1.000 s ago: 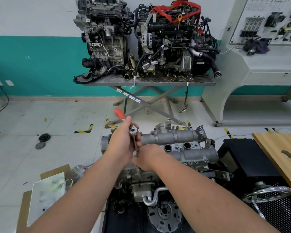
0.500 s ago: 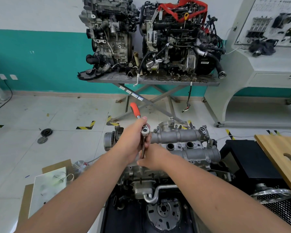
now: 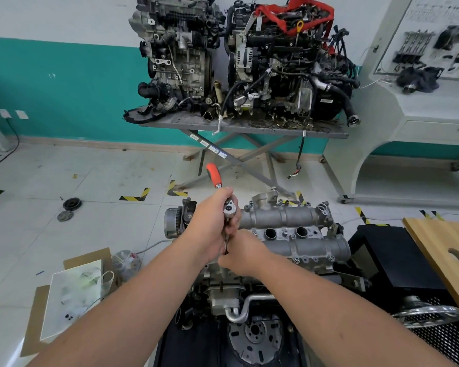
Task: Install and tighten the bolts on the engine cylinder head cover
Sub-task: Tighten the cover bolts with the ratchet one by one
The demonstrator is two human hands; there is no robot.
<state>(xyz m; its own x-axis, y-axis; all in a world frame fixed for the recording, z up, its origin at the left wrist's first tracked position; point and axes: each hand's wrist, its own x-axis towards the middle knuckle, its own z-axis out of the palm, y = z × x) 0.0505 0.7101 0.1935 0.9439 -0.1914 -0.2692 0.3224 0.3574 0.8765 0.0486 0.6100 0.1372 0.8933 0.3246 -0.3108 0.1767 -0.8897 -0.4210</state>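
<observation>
The grey cylinder head cover (image 3: 289,229) lies on top of an engine in the lower middle of the view. My left hand (image 3: 210,223) grips a ratchet wrench (image 3: 214,177) at its silver head, and the red handle sticks up and away from me. A thin extension bar runs down from the ratchet head to the cover's left end. My right hand (image 3: 245,251) curls its fingers around the lower end of that bar, just above the cover. The bolt under the bar is hidden by my hands. Several small bolts (image 3: 296,259) show along the cover's near edge.
Two other engines (image 3: 263,62) stand on a grey scissor table at the back. A wooden board (image 3: 451,250) and a black box (image 3: 392,252) lie at the right. Cardboard with a plastic bag (image 3: 74,295) is on the floor at the left, two round parts (image 3: 69,207) farther off.
The ratchet's red handle has swung from the left toward the right, and more of it shows above my left hand. Both hands stay on the tool at the cover's left end.
</observation>
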